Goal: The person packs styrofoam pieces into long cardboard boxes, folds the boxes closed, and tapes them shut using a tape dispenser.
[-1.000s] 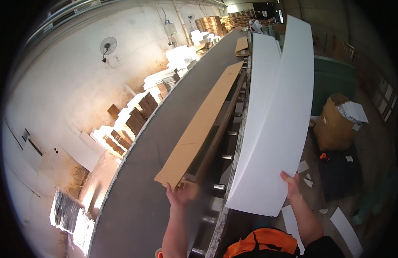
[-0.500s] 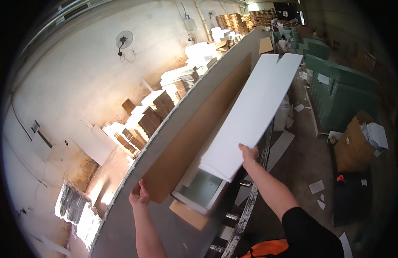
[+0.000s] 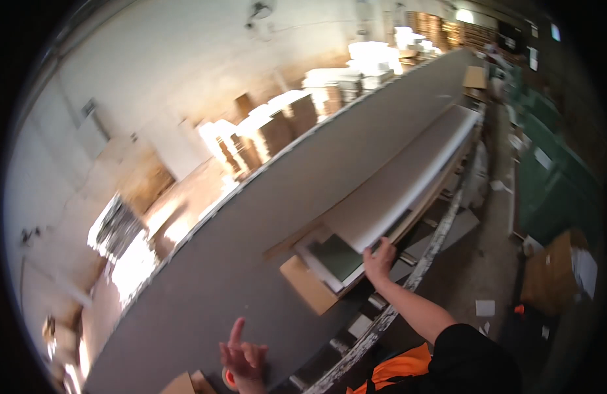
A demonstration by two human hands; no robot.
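Note:
A long, shallow cardboard carton (image 3: 303,286) lies on the grey work surface, its brown flap turned out at the near end. Inside it rests a long white sheet (image 3: 389,190), and a dark green glossy panel (image 3: 336,256) shows at the near end. My right hand (image 3: 380,259) is closed over the carton's right edge, beside the white sheet. At lower left, my left hand (image 3: 243,356) hovers over the grey surface, index finger stretched out and the others loosely bent. A small orange-red ring (image 3: 230,379), partly hidden, is close by its wrist.
Metal rollers (image 3: 377,301) run along the right edge of the grey surface (image 3: 218,289). Another brown carton (image 3: 475,77) stands at its far end. Stacked boards (image 3: 277,125) line the wall. Green covered stacks (image 3: 559,177) and an open brown box (image 3: 549,272) are on the right.
The white sheet, raised at a slant before, now lies down in the carton. My left hand has left the brown cardboard and moved nearer to me. The view has turned.

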